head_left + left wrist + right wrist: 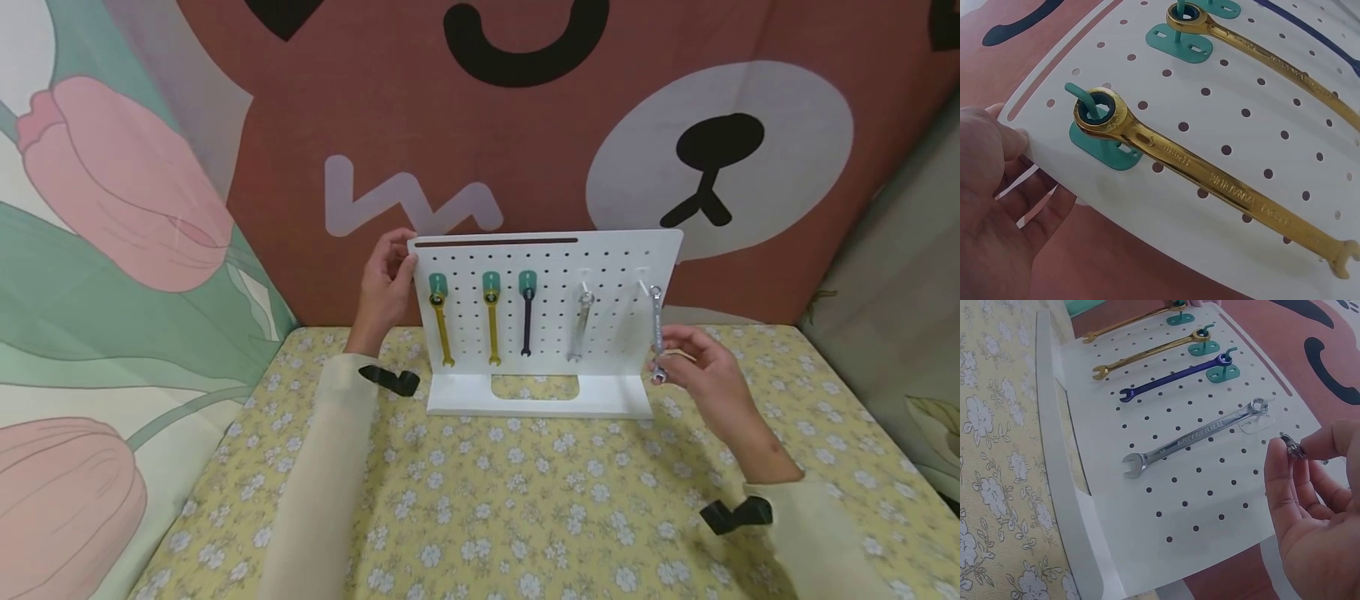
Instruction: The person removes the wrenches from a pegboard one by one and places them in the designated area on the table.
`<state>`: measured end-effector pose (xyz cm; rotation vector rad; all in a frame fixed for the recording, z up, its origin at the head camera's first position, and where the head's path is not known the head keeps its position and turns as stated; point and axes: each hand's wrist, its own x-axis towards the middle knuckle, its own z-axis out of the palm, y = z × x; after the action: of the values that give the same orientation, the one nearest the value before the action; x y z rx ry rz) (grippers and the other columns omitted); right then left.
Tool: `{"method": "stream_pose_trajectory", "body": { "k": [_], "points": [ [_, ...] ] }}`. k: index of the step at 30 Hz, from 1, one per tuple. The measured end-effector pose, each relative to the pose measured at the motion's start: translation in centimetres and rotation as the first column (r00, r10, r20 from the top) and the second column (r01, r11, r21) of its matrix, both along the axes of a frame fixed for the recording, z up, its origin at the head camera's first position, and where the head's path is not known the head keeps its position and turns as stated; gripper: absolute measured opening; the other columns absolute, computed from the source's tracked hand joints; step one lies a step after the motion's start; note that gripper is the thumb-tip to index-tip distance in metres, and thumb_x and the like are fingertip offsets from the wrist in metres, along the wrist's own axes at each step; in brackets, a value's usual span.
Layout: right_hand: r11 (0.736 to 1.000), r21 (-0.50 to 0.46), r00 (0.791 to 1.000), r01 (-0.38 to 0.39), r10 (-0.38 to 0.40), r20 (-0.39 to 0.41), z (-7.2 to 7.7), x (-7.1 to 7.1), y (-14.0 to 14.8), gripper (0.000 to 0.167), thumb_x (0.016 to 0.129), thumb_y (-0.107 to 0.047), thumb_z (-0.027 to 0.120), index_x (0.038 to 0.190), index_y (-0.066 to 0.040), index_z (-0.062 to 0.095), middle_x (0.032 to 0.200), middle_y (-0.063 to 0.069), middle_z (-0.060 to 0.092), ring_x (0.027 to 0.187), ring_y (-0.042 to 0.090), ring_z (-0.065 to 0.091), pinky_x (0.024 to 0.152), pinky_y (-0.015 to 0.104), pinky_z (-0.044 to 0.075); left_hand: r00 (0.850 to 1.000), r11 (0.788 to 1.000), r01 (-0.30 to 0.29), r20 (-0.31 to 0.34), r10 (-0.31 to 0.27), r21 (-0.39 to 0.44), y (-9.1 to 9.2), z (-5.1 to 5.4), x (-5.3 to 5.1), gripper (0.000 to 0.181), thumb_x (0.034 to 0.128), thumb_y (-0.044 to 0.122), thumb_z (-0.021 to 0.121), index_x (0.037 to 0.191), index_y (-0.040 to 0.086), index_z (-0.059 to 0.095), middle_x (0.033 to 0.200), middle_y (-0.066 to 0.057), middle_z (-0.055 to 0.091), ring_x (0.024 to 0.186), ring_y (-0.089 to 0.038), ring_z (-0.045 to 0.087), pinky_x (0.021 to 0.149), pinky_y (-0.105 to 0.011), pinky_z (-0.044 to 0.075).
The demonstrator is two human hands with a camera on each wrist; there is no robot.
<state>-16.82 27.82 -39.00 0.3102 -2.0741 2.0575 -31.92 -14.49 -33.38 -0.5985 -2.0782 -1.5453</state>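
A white pegboard (555, 333) stands upright on the table. Two gold wrenches (444, 333) (1210, 181), a dark purple wrench (527, 325) (1172, 378) and a silver wrench (581, 329) (1191, 437) hang on its hooks. My left hand (386, 287) (997, 200) grips the board's upper left edge, thumb in front. In my right hand (705, 375) (1319, 506), thumb and fingers pinch the lower end of another silver wrench (657, 325). Its upper end is by the clear hook (642, 287) at the board's right; whether they touch I cannot tell.
A yellow flowered cloth (487, 500) covers the table under the board's white base (457, 400). Close behind the board hangs a red-brown printed cloth (375, 100), and another with pink tulips (127, 183) hangs at the left.
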Motion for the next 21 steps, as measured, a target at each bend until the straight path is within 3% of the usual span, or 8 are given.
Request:
{"method": "stream_pose_trajectory", "body": {
  "k": [7, 12, 16, 21],
  "points": [
    [1.0, -0.03, 1.0, 0.001, -0.001, 0.002, -0.1, 0.2, 0.9, 0.025, 0.102, -0.001, 0.061, 0.127, -0.003, 0.06, 0.105, 0.007, 0.058, 0.086, 0.015, 0.069, 0.072, 0.025, 0.058, 1.0, 1.0, 0.012, 0.005, -0.012, -0.014, -0.2, -0.2, 0.1, 0.028, 0.1084, 0.01, 0.053, 0.136, 0.009, 0.056, 0.103, -0.015, 0.057, 0.084, -0.034, 0.055, 0.073, -0.03, 0.047],
    [1.0, -0.021, 1.0, 0.007, -0.007, 0.022, -0.8, 0.3, 2.0, 0.026, 0.102, 0.0, 0.06, 0.128, 0.0, 0.058, 0.105, 0.008, 0.058, 0.087, 0.015, 0.068, 0.073, 0.025, 0.058, 0.999, 0.999, 0.029, 0.015, -0.029, -0.017, -0.4, -0.1, 0.0, 0.029, 0.1082, 0.01, 0.054, 0.137, 0.01, 0.056, 0.103, -0.014, 0.057, 0.085, -0.032, 0.056, 0.075, -0.04, 0.051],
    [1.0, -0.002, 0.997, 0.024, -0.024, 0.069, -1.6, 0.3, 2.7, 0.025, 0.103, -0.001, 0.06, 0.127, -0.001, 0.057, 0.105, 0.007, 0.058, 0.087, 0.014, 0.068, 0.073, 0.025, 0.058, 0.999, 0.999, 0.042, 0.013, -0.042, -0.009, -0.4, 0.0, -0.1, 0.029, 0.1078, 0.01, 0.054, 0.136, 0.01, 0.056, 0.103, -0.014, 0.057, 0.085, -0.028, 0.057, 0.076, -0.043, 0.053],
    [0.998, 0.052, 0.978, 0.023, -0.034, 0.208, -2.7, -0.2, 3.9, 0.029, 0.104, -0.007, 0.06, 0.131, 0.002, 0.052, 0.105, 0.001, 0.059, 0.088, 0.013, 0.067, 0.075, 0.027, 0.058, 0.999, 0.999, 0.053, -0.003, -0.053, -0.001, -0.4, 0.1, -0.1, 0.029, 0.1078, 0.009, 0.054, 0.137, 0.008, 0.056, 0.103, -0.014, 0.058, 0.085, -0.025, 0.057, 0.074, -0.032, 0.053]
  ]
}}
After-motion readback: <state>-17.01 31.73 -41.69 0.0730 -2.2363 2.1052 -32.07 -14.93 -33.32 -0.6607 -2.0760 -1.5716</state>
